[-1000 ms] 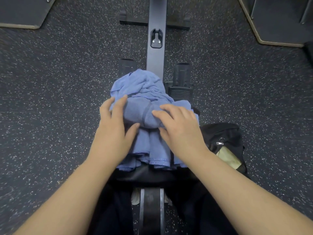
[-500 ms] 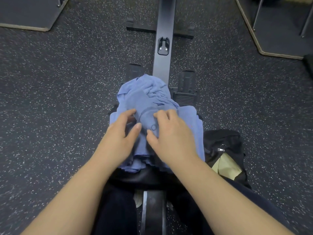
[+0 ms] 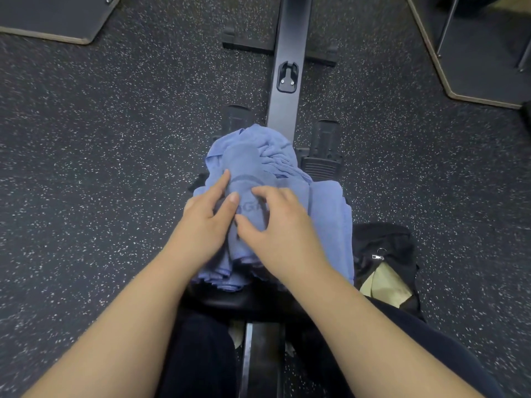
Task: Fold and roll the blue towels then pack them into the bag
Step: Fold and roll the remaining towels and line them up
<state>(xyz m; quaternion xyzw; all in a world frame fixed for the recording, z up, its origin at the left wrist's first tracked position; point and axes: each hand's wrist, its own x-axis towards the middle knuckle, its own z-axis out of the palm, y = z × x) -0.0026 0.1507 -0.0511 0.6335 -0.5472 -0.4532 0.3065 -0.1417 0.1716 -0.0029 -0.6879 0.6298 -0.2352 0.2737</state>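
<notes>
A heap of blue towels [image 3: 327,208] lies on the black seat [image 3: 244,301] of a rowing machine in front of me. On top sits a folded towel with a dark printed logo [image 3: 244,182]. My left hand [image 3: 205,225] grips this folded towel from its left side, thumb on top. My right hand [image 3: 283,234] holds it from the right, fingers curled over the cloth. More crumpled blue towel [image 3: 270,150] bulges behind the hands. A black bag [image 3: 385,242] stands open on the floor to the right, showing a pale lining [image 3: 382,285].
The rowing machine's dark rail [image 3: 287,81] runs away from me, with footrests [image 3: 323,150] on either side. Speckled rubber floor [image 3: 100,168] surrounds it. Dark mats with pale edges lie at the top left [image 3: 54,18] and top right [image 3: 474,53].
Both hands have drawn closer together on the top towel, bunching it into a narrower fold with the logo showing. The view has shifted slightly, moving the towels and bag rightward.
</notes>
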